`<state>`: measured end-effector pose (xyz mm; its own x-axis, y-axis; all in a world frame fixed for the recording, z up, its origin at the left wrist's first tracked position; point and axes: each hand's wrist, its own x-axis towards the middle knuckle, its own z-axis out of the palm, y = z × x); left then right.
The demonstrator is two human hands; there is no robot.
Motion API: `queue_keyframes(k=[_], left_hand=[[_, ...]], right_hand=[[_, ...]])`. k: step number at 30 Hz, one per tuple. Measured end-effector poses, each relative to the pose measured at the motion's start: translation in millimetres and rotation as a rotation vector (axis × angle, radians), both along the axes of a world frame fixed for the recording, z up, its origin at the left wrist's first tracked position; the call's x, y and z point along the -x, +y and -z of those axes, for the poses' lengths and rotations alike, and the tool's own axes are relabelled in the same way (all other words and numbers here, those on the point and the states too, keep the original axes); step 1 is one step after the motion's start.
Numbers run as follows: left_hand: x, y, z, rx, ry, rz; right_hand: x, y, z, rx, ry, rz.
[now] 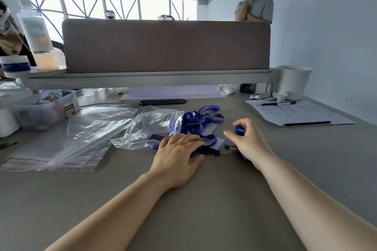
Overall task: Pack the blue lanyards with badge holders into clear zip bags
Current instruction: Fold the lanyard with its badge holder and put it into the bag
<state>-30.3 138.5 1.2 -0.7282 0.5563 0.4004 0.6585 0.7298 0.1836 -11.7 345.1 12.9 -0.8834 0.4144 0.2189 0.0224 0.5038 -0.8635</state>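
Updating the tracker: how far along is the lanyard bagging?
Done: no filled, sealed bag is visible. In hand: the left hand presses flat on a clear badge holder with blue strap, beside the open crumpled clear bag. The right hand has its grip curled round a rolled blue lanyard strap. Left: the tangled pile of blue lanyards lies loose, and the stack of flat clear zip bags looks unfilled.

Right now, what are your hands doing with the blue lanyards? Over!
Left grip flat, pressing badge holder. Right grip pinches rolled blue strap. Lanyard pile at open zip bag mouth, mostly outside. Spare bags lie left, clear of the work.
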Motion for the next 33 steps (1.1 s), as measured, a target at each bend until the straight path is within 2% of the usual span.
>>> queue_keyframes(k=[4, 6, 10, 14, 20, 23, 25, 29, 33], left_hand=[[6.8, -0.5, 4.6, 0.036, -0.046, -0.084], [7.2, -2.0, 5.8, 0.023, -0.041, -0.096], [5.6, -5.0, 4.3, 0.000, 0.023, -0.116], [2.9, -11.4, 1.8, -0.009, 0.010, -0.133], [-0.6, -14.7, 1.1, 0.015, -0.015, -0.127], [1.8, -16.0, 1.1, 0.042, -0.046, -0.161], [2.8, -15.7, 0.4, 0.060, -0.067, -0.175], [3.4, -14.8, -1.7, 0.063, -0.079, -0.204], [2.9, -17.0, -2.6, 0.045, -0.091, -0.213]], right_hand=[[9.0, -3.9, 7.3, -0.477, -0.164, -0.080], [9.2, -5.2, 6.5, -0.574, -0.255, -0.068], [10.4, -7.5, 2.4, -0.568, -0.335, -0.079], [15.3, -10.4, -6.0, -0.519, -0.434, -0.083], [7.8, -21.8, -29.3, -0.330, -0.554, -0.130], [1.2, -18.7, -28.0, -0.177, -0.432, -0.103], [-3.0, -13.0, -26.7, -0.142, -0.282, -0.031], [-10.4, -2.3, -32.5, 0.052, 0.060, 0.047], [-20.1, -1.4, -46.1, 0.199, 0.284, 0.122]])
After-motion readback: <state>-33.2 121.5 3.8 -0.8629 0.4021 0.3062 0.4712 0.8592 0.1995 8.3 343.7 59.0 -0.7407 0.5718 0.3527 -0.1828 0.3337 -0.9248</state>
